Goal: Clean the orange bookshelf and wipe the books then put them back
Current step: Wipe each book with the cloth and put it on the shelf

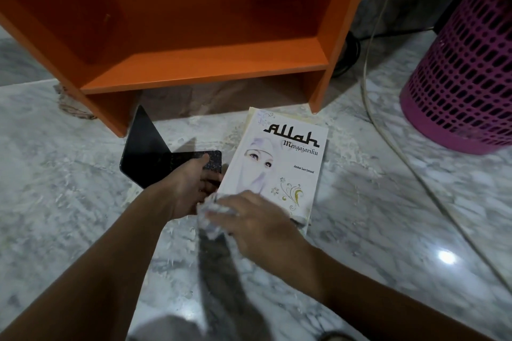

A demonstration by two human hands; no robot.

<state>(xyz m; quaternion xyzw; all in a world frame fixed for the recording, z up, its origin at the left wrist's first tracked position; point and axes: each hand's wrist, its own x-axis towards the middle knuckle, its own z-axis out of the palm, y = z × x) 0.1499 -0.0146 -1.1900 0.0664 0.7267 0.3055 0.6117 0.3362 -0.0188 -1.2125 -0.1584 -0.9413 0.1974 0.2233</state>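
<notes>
The orange bookshelf (205, 63) stands empty on the marble floor, with its shelf board bare. In front of it a white book (279, 163) titled "Allah Mengajariku" lies flat on top of another book whose pale edge shows at the far end. My right hand (257, 224) grips a crumpled whitish-grey cloth (213, 210) and holds it against the book's near left corner. A long tail of the cloth trails toward me. My left hand (188, 188) grips the flat base of a black L-shaped bookend (146, 147) just left of the book, thumb on top.
A purple perforated plastic basket (465, 77) stands at the right. A pale cable (388, 130) runs across the floor between basket and shelf, and dark cords lie behind the shelf's right leg. Whitish dust streaks the marble floor (69, 188) around the book.
</notes>
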